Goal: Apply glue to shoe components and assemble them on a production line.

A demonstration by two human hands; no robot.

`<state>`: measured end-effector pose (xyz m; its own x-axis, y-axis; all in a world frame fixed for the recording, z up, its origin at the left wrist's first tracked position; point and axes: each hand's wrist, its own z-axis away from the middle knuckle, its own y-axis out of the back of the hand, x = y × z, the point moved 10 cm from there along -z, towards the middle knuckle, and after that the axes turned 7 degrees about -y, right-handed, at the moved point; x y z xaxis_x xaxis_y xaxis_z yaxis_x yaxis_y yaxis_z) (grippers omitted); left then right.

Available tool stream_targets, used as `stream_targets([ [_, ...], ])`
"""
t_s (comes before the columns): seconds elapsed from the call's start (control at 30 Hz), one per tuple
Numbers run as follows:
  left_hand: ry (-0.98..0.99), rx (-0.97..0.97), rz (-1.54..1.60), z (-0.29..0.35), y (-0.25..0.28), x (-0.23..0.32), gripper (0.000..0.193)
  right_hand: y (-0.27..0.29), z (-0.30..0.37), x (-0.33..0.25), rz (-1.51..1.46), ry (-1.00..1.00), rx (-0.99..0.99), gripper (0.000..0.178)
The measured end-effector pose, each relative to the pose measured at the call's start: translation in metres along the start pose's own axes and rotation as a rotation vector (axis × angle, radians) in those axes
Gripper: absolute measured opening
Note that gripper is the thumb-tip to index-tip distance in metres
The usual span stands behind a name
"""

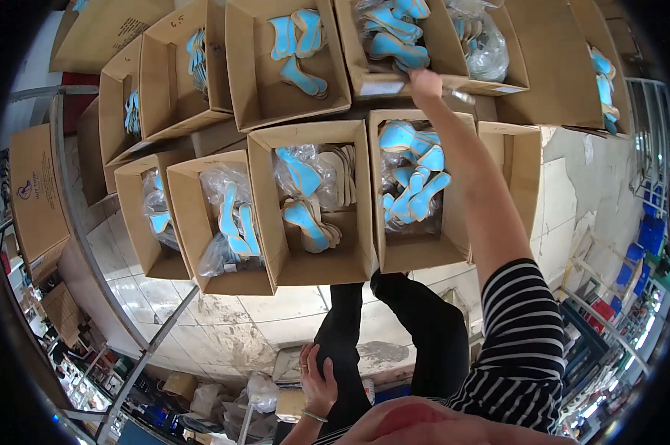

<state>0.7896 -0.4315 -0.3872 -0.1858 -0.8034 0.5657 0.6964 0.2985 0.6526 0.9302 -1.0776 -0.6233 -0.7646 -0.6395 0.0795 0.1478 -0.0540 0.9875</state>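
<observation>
My right hand (425, 86) reaches out to the front wall of a far cardboard box (385, 86), close to a stack of blue shoe insoles (399, 50) with beige edges inside it. Its fingers are small and partly hidden, so I cannot make out whether they grip the box edge or an insole. Down by my body, my left hand (318, 382) rests on my black-trousered leg, fingers extended and holding nothing. Below my right forearm, a nearer box (416, 258) contains loose blue insoles (416, 185) and clear plastic.
Two rows of open cardboard boxes, several with blue insoles, stand before me; one near box (316, 271) holds insole stacks. A metal rail (101, 245) runs along the left. White tiled floor (238, 326) shows beneath. Blue bins (632, 259) stand at the right.
</observation>
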Motion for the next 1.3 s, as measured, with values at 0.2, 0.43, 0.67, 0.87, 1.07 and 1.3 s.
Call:
stream_targets([
  [0.2, -0.044, -0.069, -0.052, 0.014, -0.008, 0.003, 0.038, 0.226, -0.033, 0.031, -0.032, 0.263, 0.241, 0.02],
  [0.43, -0.172, 0.098, 0.059, 0.031, 0.037, 0.029, 0.046, 0.439, 0.143, 0.062, -0.06, 0.378, 0.305, 0.014],
  [0.67, -0.179, -0.305, 1.251, -0.034, 0.145, 0.315, 0.057, 0.607, 0.468, 0.14, -0.219, 0.292, 0.348, 0.016],
  [0.87, -0.203, -0.867, 0.735, 0.096, 0.145, 0.467, 0.042, 0.688, 0.708, 0.118, -0.223, 0.073, 0.297, 0.012],
  [1.07, -0.543, -1.093, 0.455, 0.224, 0.023, 0.526, 0.043, 0.713, 0.923, 0.134, -0.153, -0.446, 0.38, 0.014],
  [1.3, -1.135, -1.389, 0.475, 0.596, -0.055, 0.61, 0.077, 0.71, 1.235, 0.12, -0.153, -1.242, 0.518, 0.027],
])
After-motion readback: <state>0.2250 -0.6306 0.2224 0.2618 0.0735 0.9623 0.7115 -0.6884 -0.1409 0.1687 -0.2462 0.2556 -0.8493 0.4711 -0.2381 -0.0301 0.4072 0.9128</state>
